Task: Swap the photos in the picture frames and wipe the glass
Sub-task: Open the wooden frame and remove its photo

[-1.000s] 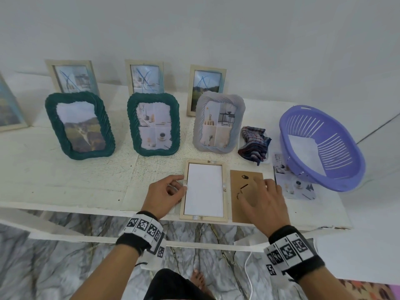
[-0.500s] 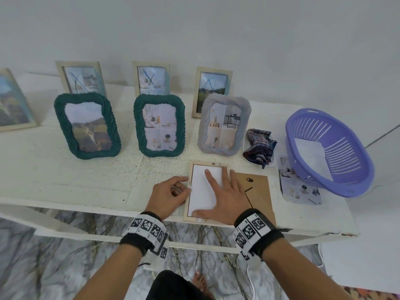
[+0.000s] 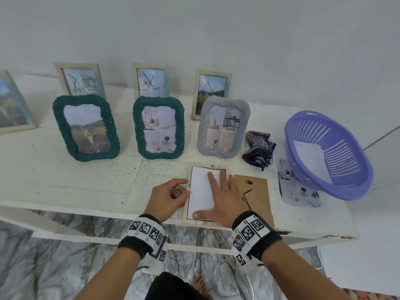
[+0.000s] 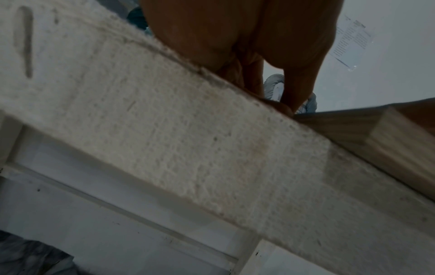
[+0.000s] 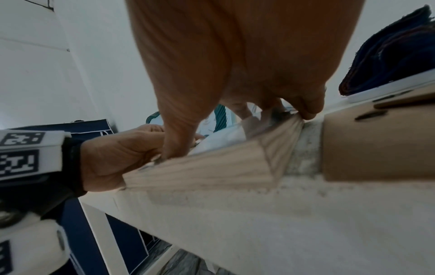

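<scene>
A pale wooden frame (image 3: 186, 204) lies face down at the table's front edge, with a white photo back (image 3: 200, 191) showing inside it. My right hand (image 3: 220, 191) lies flat on that white sheet with its fingers spread and straight. My left hand (image 3: 179, 192) is curled at the frame's left edge, its thumb on the rim. The brown backing board (image 3: 258, 191) lies just right of the frame. In the right wrist view my right hand (image 5: 235, 65) rests on the frame (image 5: 212, 167), and my left hand (image 5: 113, 158) holds the frame's far side.
Two green frames (image 3: 86, 126) (image 3: 159, 126) and a grey frame (image 3: 224, 126) stand mid-table, with several wooden frames (image 3: 213, 92) behind. A checked cloth (image 3: 258, 150), a purple basket (image 3: 324, 152) and a loose photo (image 3: 298, 191) lie to the right.
My right hand left the brown backing board and moved left onto the white sheet in the frame, where it now lies flat. My left hand stayed at the frame's left edge.
</scene>
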{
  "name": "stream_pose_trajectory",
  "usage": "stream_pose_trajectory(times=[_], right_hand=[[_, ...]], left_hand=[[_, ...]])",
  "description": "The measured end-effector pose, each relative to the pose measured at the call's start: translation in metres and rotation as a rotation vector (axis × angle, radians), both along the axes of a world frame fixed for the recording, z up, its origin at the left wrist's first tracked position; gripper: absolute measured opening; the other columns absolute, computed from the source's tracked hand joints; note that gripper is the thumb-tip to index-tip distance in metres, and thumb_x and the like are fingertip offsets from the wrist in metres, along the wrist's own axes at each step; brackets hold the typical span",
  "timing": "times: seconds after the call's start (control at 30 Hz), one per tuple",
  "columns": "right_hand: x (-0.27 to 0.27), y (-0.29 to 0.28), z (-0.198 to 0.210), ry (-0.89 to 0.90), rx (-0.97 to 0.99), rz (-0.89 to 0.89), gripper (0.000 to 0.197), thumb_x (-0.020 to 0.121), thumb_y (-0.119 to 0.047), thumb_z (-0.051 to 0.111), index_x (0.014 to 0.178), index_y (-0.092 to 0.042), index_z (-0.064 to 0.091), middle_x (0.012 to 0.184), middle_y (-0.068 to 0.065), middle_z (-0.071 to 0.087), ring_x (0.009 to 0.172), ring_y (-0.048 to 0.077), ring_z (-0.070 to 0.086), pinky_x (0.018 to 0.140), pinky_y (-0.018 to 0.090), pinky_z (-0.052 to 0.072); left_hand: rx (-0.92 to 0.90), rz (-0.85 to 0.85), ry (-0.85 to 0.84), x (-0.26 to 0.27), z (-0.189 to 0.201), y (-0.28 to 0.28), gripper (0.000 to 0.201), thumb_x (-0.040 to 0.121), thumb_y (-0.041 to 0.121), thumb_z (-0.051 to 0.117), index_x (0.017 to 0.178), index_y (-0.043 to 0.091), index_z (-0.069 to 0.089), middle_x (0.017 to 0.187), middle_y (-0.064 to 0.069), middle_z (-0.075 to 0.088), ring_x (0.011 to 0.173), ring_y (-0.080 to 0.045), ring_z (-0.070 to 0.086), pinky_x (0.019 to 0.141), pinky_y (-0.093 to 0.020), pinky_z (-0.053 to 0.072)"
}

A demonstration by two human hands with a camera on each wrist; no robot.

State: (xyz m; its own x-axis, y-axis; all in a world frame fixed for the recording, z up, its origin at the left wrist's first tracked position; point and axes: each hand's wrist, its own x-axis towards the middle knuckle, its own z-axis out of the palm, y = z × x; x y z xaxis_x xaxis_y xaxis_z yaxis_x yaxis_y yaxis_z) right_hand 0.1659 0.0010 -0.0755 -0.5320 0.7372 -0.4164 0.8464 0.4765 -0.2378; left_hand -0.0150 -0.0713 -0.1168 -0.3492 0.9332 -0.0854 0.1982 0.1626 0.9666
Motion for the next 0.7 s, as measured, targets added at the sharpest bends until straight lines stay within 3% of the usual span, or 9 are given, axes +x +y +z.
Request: stream_pose_trajectory(times=[0.1,0.23,0.3,0.37,0.47,0.57,0.63,0.7], right_hand=[[0.001,-0.003,0.0,0.023,0.019,-0.01,0.12,0.07,-0.08,0.057,0.153,-0.027,-0.014,0.16,0.018,-0.009,0.146,0.042,-0.009,0.119,0.052,0.003],[0.002,0.001,0.004,0.064,0.118,-0.023,0.114,0.069,-0.077,0.06,0.153,-0.03,-0.001,0.159,0.011,0.015,0.145,0.037,0.01,0.118,0.049,0.013],[0.004,0.001,0.007,0.139,0.173,-0.051,0.108,0.07,-0.073,0.063,0.152,-0.029,0.009,0.154,0.006,0.028,0.141,0.033,0.021,0.116,0.046,0.019],[0.006,0.002,0.011,0.227,0.207,-0.065,0.103,0.071,-0.067,0.066,0.151,-0.029,0.015,0.15,0.002,0.035,0.134,0.031,0.031,0.112,0.042,0.026],[0.009,-0.001,0.02,0.364,0.159,-0.068,0.1,0.073,-0.056,0.073,0.151,-0.029,0.018,0.152,0.004,0.028,0.132,0.03,0.034,0.11,0.039,0.029],[0.013,-0.007,0.031,0.447,0.059,-0.098,0.1,0.074,-0.052,0.075,0.151,-0.035,0.014,0.159,0.004,0.011,0.142,0.028,0.023,0.113,0.037,0.026],[0.017,-0.012,0.037,0.545,-0.002,-0.13,0.095,0.078,-0.049,0.074,0.15,-0.042,0.013,0.162,-0.003,0.002,0.146,0.021,0.016,0.113,0.034,0.026],[0.022,-0.017,0.044,0.747,-0.07,-0.266,0.087,0.085,-0.038,0.071,0.148,-0.047,0.012,0.159,-0.006,0.015,0.143,0.02,0.027,0.109,0.036,0.037]], left_hand=[[0.001,0.008,0.002,0.001,0.0,0.0,0.027,0.084,0.008,0.075,0.107,0.022,0.07,0.072,0.004,0.066,0.06,-0.015,0.06,0.059,-0.026,0.057],[-0.004,0.012,0.014,0.001,0.001,0.0,0.028,0.084,0.009,0.074,0.108,0.023,0.07,0.074,0.005,0.067,0.062,-0.02,0.06,0.061,-0.029,0.058],[0.01,-0.002,0.071,0.0,0.002,0.0,0.032,0.085,0.012,0.074,0.114,0.025,0.069,0.082,0.005,0.067,0.066,-0.02,0.062,0.064,-0.033,0.06],[0.041,-0.029,0.155,0.0,0.006,-0.001,0.033,0.087,0.019,0.072,0.117,0.029,0.067,0.096,0.005,0.064,0.075,-0.01,0.062,0.071,-0.032,0.058],[0.08,-0.031,0.118,0.008,0.027,-0.001,0.017,0.09,0.03,0.065,0.106,0.036,0.067,0.105,0.006,0.06,0.089,-0.004,0.059,0.077,-0.027,0.05],[0.088,-0.046,-0.021,0.013,0.046,-0.001,0.017,0.083,0.041,0.063,0.096,0.031,0.068,0.098,0.011,0.068,0.089,-0.007,0.061,0.076,-0.033,0.052],[0.096,-0.062,-0.061,0.016,0.054,-0.001,0.006,0.089,0.026,0.067,0.094,0.024,0.069,0.09,0.008,0.071,0.083,-0.01,0.062,0.073,-0.032,0.053],[0.09,-0.033,-0.095,0.017,0.057,-0.003,0.009,0.094,0.011,0.064,0.095,0.019,0.07,0.088,0.002,0.073,0.08,-0.011,0.063,0.069,-0.025,0.05]])
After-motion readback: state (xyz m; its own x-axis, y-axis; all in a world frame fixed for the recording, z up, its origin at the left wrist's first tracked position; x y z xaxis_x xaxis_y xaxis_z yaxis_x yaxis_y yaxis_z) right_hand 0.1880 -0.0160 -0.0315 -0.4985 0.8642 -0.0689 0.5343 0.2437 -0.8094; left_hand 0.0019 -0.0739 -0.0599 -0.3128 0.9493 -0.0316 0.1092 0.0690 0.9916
